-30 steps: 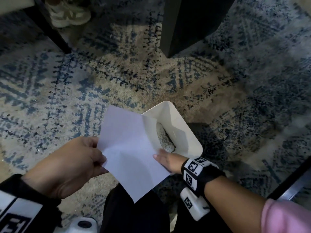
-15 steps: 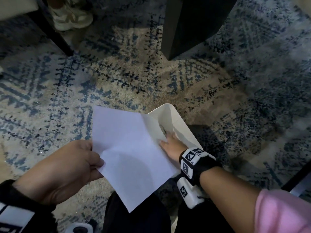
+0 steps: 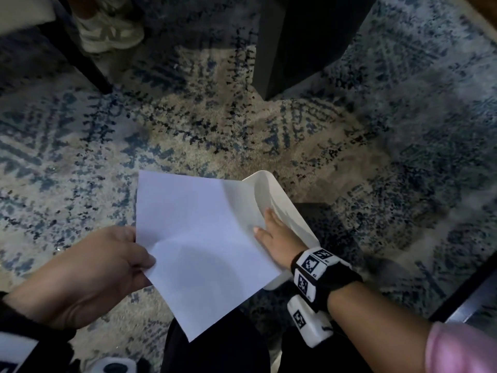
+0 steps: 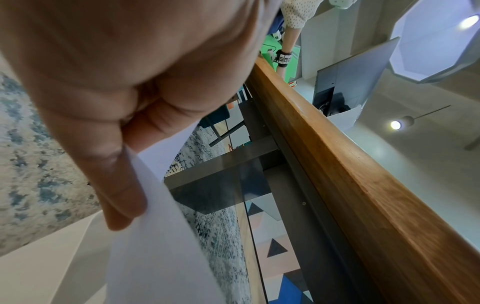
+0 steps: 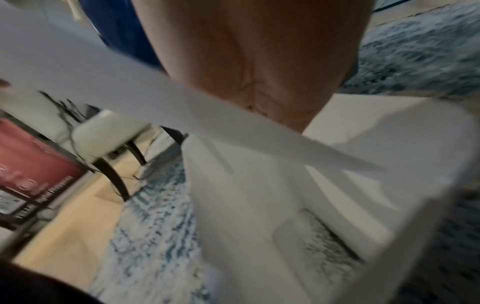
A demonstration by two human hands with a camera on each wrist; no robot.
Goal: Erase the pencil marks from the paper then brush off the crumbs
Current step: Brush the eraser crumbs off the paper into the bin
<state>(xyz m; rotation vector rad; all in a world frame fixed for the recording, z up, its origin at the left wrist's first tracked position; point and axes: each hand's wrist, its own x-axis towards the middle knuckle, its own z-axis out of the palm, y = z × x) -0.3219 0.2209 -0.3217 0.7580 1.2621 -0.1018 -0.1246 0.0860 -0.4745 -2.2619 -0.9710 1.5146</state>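
Note:
A blank white sheet of paper (image 3: 199, 238) hangs tilted over a white plastic bin (image 3: 269, 181) that stands on the rug. My left hand (image 3: 142, 262) pinches the sheet's left edge between thumb and fingers; the left wrist view shows those fingers (image 4: 114, 174) curled on the paper (image 4: 161, 236). My right hand (image 3: 271, 230) lies with straight fingers against the sheet's right edge, above the bin's mouth. In the right wrist view the paper (image 5: 103, 82) cuts across my palm (image 5: 259, 61), with the bin (image 5: 259, 195) below. No pencil marks or crumbs are visible on the sheet.
A patterned blue and beige rug (image 3: 349, 157) covers the floor. A dark table leg (image 3: 295, 49) stands ahead, a slanted chair leg (image 3: 88, 63) and someone's white sneaker (image 3: 110, 33) at far left. My dark-trousered knees (image 3: 215, 345) are just below the paper. A wooden table edge (image 4: 337, 164) runs overhead.
My right hand has slid forward along the paper's right edge, further over the bin. The sheet has swung a little to the left and flatter. My left hand keeps its pinch.

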